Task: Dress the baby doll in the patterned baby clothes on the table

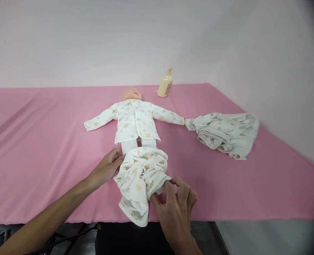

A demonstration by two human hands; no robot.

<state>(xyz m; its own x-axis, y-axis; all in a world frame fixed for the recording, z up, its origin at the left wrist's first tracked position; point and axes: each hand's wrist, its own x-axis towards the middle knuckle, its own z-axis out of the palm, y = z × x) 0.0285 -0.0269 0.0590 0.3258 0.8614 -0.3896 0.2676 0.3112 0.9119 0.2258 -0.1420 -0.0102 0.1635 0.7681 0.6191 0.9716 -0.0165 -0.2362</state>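
A baby doll (132, 94) lies on its back, wearing a white printed jacket (135, 120) with its sleeves spread to both sides. Bunched over the doll's lower legs is a pair of white printed baby pants (139, 180), one leg hanging toward the table's front edge. My left hand (110, 164) grips the upper left edge of the pants, its fingertips partly hidden by cloth. On the lower right, my right hand (174, 202) pinches the pants' fabric between thumb and fingers. White coverings (129, 146) show on the doll's upper legs; its feet are hidden.
A pink cloth (53, 141) covers the table. At the back stands a cream pump bottle (164, 85). Crumpled white printed clothing (226, 132) lies to the right, close to the doll's sleeve end. A white wall rises behind the table.
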